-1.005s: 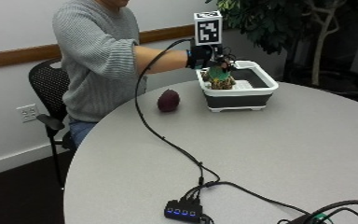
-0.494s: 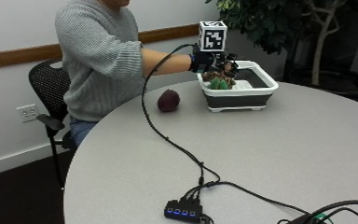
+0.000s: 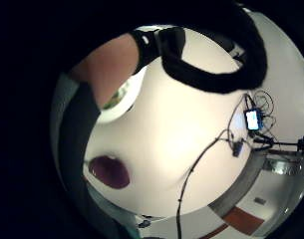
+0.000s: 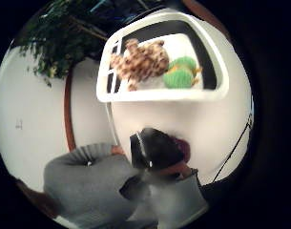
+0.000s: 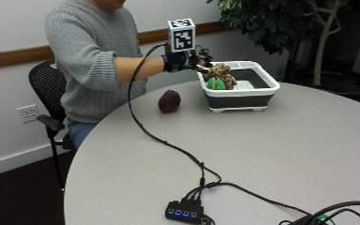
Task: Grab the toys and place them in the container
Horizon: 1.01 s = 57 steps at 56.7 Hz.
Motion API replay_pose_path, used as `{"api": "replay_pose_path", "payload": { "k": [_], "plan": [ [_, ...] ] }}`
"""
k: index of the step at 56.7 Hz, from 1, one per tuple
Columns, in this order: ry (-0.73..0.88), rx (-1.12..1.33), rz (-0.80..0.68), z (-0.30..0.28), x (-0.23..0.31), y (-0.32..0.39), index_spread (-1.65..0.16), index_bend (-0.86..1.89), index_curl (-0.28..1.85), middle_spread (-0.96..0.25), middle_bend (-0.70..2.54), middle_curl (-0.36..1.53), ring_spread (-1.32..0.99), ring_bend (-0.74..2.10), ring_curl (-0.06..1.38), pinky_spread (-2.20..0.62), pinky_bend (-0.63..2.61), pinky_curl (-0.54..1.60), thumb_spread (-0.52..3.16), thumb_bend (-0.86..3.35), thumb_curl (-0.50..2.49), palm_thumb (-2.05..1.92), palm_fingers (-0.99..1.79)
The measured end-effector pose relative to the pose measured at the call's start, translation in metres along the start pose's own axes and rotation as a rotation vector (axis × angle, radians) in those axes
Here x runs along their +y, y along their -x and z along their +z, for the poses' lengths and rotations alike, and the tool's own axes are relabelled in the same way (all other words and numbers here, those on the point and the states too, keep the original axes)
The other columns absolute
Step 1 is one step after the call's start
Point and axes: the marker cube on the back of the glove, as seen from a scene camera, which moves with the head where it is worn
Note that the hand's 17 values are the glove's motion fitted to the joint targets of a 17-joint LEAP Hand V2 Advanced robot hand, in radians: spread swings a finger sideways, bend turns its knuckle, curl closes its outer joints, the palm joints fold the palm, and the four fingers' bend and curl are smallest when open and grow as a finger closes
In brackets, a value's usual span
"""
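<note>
In the outside view my gloved right hand (image 5: 189,61) hovers just left of the white-rimmed black container (image 5: 273,87), fingers relaxed and holding nothing. Inside the container lie a brown spotted plush (image 5: 221,72) and a green toy (image 5: 215,84). A dark red toy (image 5: 169,101) stands on the table left of the container, below my forearm. The thumb side palm view looks down on the container (image 4: 164,95) with the spotted plush (image 4: 140,59) and the green toy (image 4: 181,76) side by side. The little finger side palm view shows the dark red toy (image 3: 109,172) on the table.
A black cable (image 5: 168,143) runs from my hand across the round grey table (image 5: 304,154) to a hub with blue lights (image 5: 183,212) near the front edge. A leafy plant (image 5: 273,23) stands behind the container. The person sits on a black chair (image 5: 46,89).
My hand was over the container a second ago; it has drawn back to the left of the rim, and the spotted plush now lies in the container.
</note>
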Motion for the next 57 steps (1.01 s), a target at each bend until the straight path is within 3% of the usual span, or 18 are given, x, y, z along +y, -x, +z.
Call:
{"api": "replay_pose_path", "payload": {
  "k": [3, 9, 22, 33, 47, 52, 57],
  "plan": [
    [-0.002, -0.205, -0.121, 0.001, 0.028, 0.031, -0.36, 0.17, 0.29, -0.2, 0.24, 0.38, -0.2, 0.6, 0.34, 0.07, 0.91, 0.41, 1.23, -0.02, 0.32, 0.06, -0.05],
    [0.043, -0.264, -0.175, 0.019, 0.062, 0.05, -0.37, 0.19, 0.31, -0.2, 0.21, 0.37, -0.18, 0.57, 0.32, 0.08, 0.9, 0.4, 1.22, -0.03, 0.31, 0.02, -0.01],
    [0.116, -0.21, -0.195, 0.068, 0.08, 0.064, -0.38, 0.18, 0.33, -0.19, 0.19, 0.37, -0.15, 0.52, 0.31, 0.08, 0.92, 0.39, 1.2, -0.02, 0.31, 0.0, 0.0],
    [0.202, -0.05, -0.206, 0.162, 0.097, 0.09, -0.39, 0.18, 0.34, -0.18, 0.18, 0.36, -0.14, 0.49, 0.3, 0.08, 0.94, 0.39, 1.22, -0.01, 0.31, 0.01, -0.01],
    [0.124, -0.071, -0.159, 0.163, 0.094, 0.087, -0.41, 0.17, 0.33, -0.19, 0.17, 0.34, -0.19, 0.63, 0.33, 0.02, 1.06, 0.4, 1.25, -0.01, 0.31, 0.02, 0.12],
    [0.023, -0.084, -0.159, 0.16, 0.09, 0.088, -0.42, 0.2, 0.33, -0.22, 0.3, 0.38, -0.26, 0.72, 0.34, -0.04, 0.96, 0.36, 1.28, 0.0, 0.31, 0.05, 0.35],
    [-0.066, -0.143, -0.183, 0.139, 0.075, 0.083, -0.41, 0.15, 0.32, -0.25, 0.52, 0.45, -0.35, 0.88, 0.37, -0.22, 0.92, 0.32, 1.34, 0.05, 0.35, 0.16, 0.84]
  ]
}}
